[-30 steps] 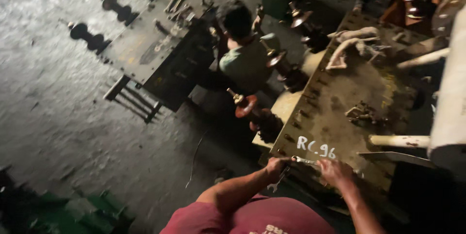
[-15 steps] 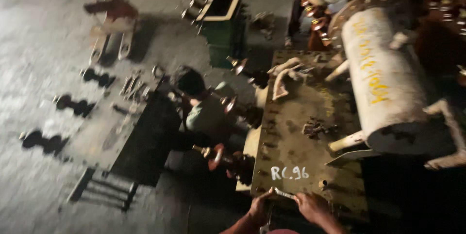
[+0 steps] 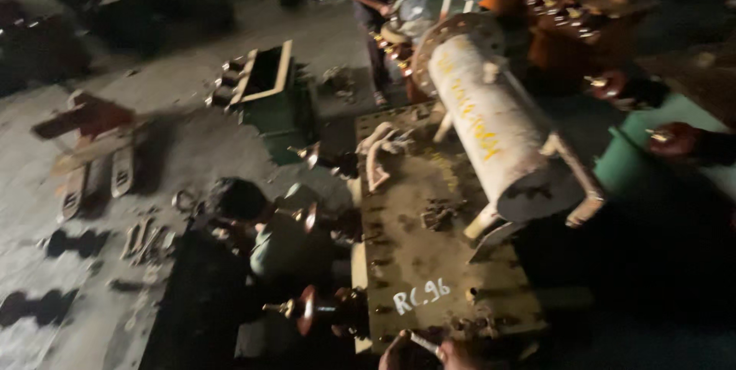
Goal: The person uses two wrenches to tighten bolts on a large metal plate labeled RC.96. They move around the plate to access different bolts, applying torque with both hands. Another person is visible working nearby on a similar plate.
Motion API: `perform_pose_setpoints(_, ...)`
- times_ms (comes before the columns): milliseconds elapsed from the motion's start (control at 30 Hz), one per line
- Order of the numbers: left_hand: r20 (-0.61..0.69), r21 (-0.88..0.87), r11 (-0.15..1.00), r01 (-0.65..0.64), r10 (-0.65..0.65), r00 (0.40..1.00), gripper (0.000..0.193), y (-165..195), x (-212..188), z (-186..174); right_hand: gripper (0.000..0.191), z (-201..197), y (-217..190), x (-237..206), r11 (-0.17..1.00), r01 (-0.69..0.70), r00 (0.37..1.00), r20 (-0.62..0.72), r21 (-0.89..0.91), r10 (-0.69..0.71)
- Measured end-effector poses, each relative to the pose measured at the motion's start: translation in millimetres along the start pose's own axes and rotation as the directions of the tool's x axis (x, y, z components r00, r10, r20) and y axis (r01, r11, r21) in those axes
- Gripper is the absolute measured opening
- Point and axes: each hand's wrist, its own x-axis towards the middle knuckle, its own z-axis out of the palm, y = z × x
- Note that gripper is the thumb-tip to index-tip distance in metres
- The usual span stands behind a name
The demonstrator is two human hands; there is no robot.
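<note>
The view is raised; both hands (image 3: 429,353) are kept at the lid (image 3: 429,263) edge, a tool (image 3: 423,342) is grasped; which hand cannot be told.

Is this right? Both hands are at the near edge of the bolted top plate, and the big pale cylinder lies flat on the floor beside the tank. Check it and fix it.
Not quite. In the head view the hands are at the near edge of the bolted top plate, but the pale cylinder is not on the floor: it sits raised on brackets above that plate, on top of the tank.
</note>
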Motion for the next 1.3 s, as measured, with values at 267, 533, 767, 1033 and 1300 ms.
perform_pose_setpoints(267, 0.083, 0.045, 0.967, -0.249, 0.245, 0.966, 0.041, 125, -8, -30, 0.033, -42, 14, 20, 0.922, 0.347, 0.928, 0.204, -0.173, -0.311)
perform_pose_setpoints(533, 0.049, 0.054, 0.988, -0.145, 0.142, 0.989, 0.040, 85, -6, -16, 0.028, -39, 11, 20, 0.961, 0.241, 0.964, 0.146, -0.136, -0.221)
perform_pose_setpoints(767, -0.048, -0.004, 0.997, 0.071, -0.071, 0.996, 0.039, 21, -1, 9, 0.027, 0, 7, -22, 0.997, 0.071, 0.996, -0.048, 0.019, -0.070)
perform_pose_setpoints(1033, -0.087, -0.011, 0.996, 0.087, -0.088, 0.992, 0.038, -21, -4, 22, 0.032, -41, 18, 29, 0.964, 0.225, 0.946, 0.269, -0.145, -0.180)
perform_pose_setpoints(1300, -0.113, -0.018, 0.997, 0.077, -0.078, 0.991, 0.038, -16, -12, 19, 0.032, -43, 19, 49, 0.953, 0.245, 0.907, 0.388, -0.175, -0.162)
